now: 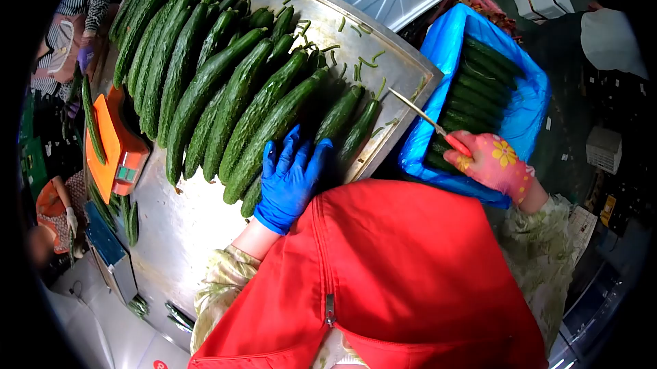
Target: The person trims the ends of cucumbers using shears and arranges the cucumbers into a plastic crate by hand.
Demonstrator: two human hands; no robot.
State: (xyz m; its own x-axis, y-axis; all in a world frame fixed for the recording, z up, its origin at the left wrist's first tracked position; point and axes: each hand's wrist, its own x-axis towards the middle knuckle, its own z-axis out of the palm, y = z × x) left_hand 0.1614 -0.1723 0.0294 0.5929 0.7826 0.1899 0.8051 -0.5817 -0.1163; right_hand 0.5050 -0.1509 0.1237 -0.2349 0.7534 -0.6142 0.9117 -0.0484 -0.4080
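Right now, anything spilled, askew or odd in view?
Thin green stem bits lie scattered on the silver metal table near long dark-green cucumbers, like stray trimmings. The left hand wears a plain blue glove, the right hand a pink floral one: mismatched.

Bumpy, glossy cucumbers [236,105], smooth, shiny metal table [191,232], metal-bladed knife [417,111]; creased, glossy plastic liner [530,109], smooth, rubbery blue glove [287,181]; matt red cloth apron [410,266], shiny metal zip [330,309]

single head-worn view, facing forward and down.
from close above the wearer's red zippered fabric garment [417,266], the wide round field, black at its corners, spans the grey metal table [164,222].
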